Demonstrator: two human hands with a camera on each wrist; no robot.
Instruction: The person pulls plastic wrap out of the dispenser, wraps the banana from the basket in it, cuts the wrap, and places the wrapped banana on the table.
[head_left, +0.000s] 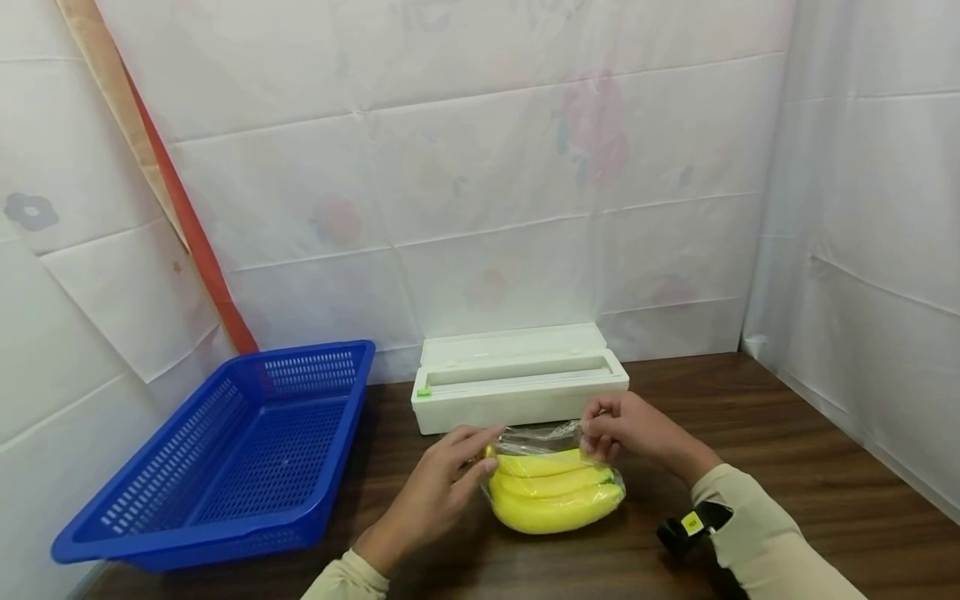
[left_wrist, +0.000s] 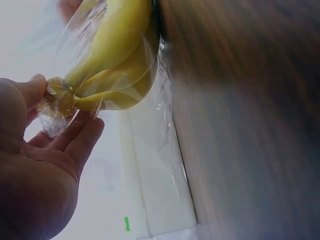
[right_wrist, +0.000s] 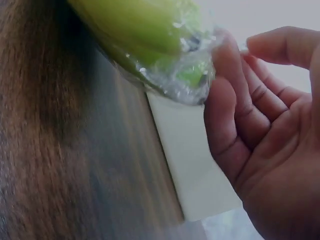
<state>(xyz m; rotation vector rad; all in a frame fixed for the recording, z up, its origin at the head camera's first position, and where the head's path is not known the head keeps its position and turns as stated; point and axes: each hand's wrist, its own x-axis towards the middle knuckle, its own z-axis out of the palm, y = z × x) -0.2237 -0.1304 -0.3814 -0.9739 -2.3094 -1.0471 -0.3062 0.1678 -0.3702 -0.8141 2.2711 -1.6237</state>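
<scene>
A bunch of yellow bananas lies on the brown table in front of me, covered in clear plastic wrap that bunches up along its far side. My left hand is at the bunch's left end. In the left wrist view its thumb and fingers hold the wrapped stem end from both sides. At the far right of the bunch, my right hand pinches the wrap's loose edge. The right wrist view shows crinkled film around the greenish banana tips, against the curled fingers.
Behind the bananas stands a white plastic-wrap dispenser box, its lid raised, with a green tab at its left. A blue perforated basket sits on the left. White patterned sheeting encloses the table's back and sides.
</scene>
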